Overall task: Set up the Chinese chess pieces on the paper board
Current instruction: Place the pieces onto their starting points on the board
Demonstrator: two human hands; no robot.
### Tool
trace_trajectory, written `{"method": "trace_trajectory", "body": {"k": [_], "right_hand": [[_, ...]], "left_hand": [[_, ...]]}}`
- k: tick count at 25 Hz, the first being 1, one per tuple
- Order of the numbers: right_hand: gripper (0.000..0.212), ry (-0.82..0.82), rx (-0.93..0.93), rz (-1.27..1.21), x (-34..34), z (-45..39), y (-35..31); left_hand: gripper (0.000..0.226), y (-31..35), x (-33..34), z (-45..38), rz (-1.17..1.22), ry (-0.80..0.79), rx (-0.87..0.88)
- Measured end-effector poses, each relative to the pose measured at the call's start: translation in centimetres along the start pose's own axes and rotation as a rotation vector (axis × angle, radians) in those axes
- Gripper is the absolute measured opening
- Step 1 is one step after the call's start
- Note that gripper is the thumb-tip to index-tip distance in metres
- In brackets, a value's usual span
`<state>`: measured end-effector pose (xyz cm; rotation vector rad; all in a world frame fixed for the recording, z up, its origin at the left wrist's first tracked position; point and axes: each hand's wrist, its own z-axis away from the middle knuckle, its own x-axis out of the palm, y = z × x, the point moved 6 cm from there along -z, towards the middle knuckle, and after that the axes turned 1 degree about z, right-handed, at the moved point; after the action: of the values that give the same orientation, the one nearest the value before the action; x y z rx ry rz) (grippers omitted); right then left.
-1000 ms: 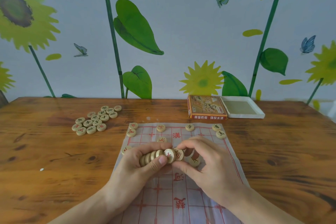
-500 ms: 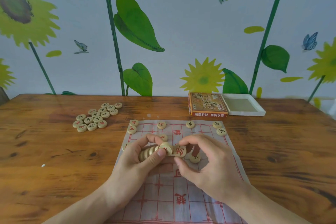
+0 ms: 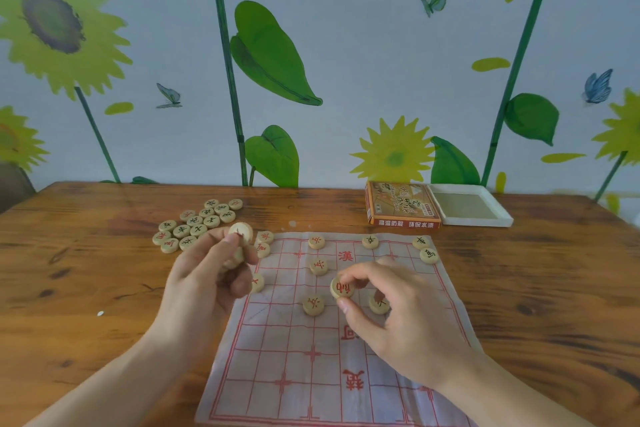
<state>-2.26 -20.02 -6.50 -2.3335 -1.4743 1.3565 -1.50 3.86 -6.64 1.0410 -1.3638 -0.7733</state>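
two hands work over the board (image 3: 311,357), a pale sheet with red lines lying at the near edge of the worktop (image 3: 536,288), a little right of its middle. the right hand (image 3: 394,315) is above the board's far half, its fingers (image 3: 349,310) clamped on one piece (image 3: 342,287) with a red mark, held on edge just off the sheet. the left hand (image 3: 204,274) is raised at the board's far left corner, fingers closed on a stack (image 3: 239,243) of pieces, the top one face up. several pieces already sit along the board's far edge and in the rows nearer. a loose heap (image 3: 197,225) of pieces lies towards the worktop's far left, apart from the board. at the far edge, right of the middle, stands the box (image 3: 401,208) with its white tray (image 3: 471,210) touching it.
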Motion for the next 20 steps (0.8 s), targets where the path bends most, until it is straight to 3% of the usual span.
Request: {"method": "trace_trajectory", "body": {"k": [6,11,20], "right_hand": [[0.012,-0.144,0.033,0.041,3.6,-3.5,-2.2],[0.015,-0.279,0.001,0.116,8.0,-4.9,-5.2],[0.030,-0.312,-0.043,0.211,9.9,-3.2,-5.6]], "left_hand": [[0.023,0.6,-3.9,1.6,-0.098,0.061,-0.028],[0.014,0.1,-5.5,2.5,-0.111,0.097,-0.053],[0.026,-0.2,-4.8,3.0,-0.117,-0.001,-0.060]]}}
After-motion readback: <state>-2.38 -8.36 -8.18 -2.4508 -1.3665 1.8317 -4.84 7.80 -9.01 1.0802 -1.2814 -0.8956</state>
